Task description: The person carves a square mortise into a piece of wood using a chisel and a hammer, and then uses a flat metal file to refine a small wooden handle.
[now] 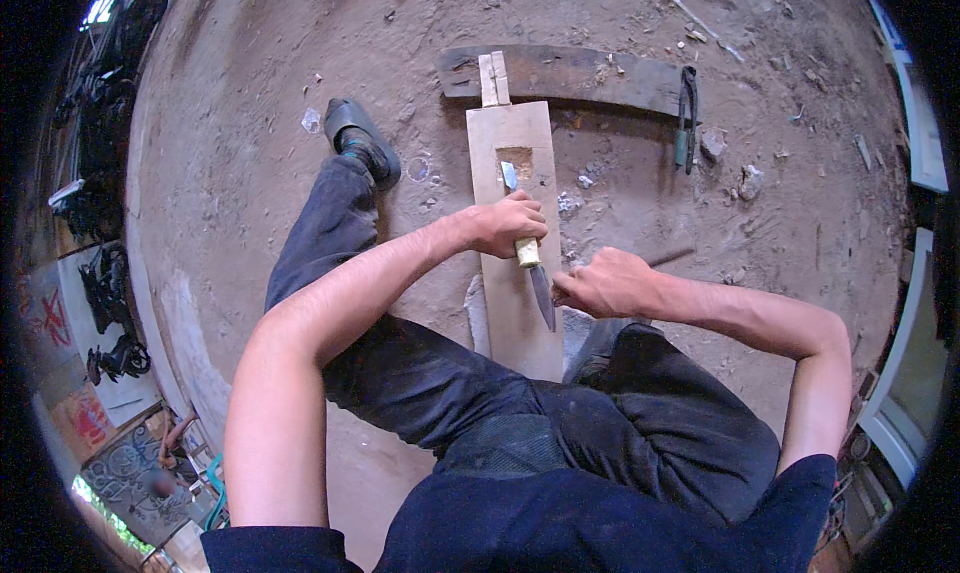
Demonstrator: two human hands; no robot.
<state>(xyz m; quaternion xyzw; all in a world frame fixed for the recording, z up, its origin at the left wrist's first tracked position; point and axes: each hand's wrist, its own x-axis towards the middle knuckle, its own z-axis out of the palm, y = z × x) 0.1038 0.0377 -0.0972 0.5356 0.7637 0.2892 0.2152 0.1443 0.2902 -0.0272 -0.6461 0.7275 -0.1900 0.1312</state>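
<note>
Head view looks down on a person sitting on a dirt floor [250, 123] with a pale wooden plank [515, 303] lying between the legs, its long axis running away from the body toward a dark curved board [590, 73] that it butts against at the far end. A rectangular mortise [515, 160] is cut near that far end, and a chisel blade [509, 177] stands at its near edge. The left hand [510, 225] is wrapped closed around the chisel's pale handle [526, 253], so the tool points away from the person, roughly along the plank. The right hand [603, 283] is clenched shut around the grip of a long dark blade [543, 298] that lies over the plank, tip toward the body; whether it strikes or simply rests I cannot tell. To do this cut well, I would judge the chisel should stay in line with the grain, the left grip firm and low, and the fingers clear of the struck end. A left shoe [362, 138] rests beside the plank, and a green-handled tool [684, 118] lies on the dark board's right end
</note>
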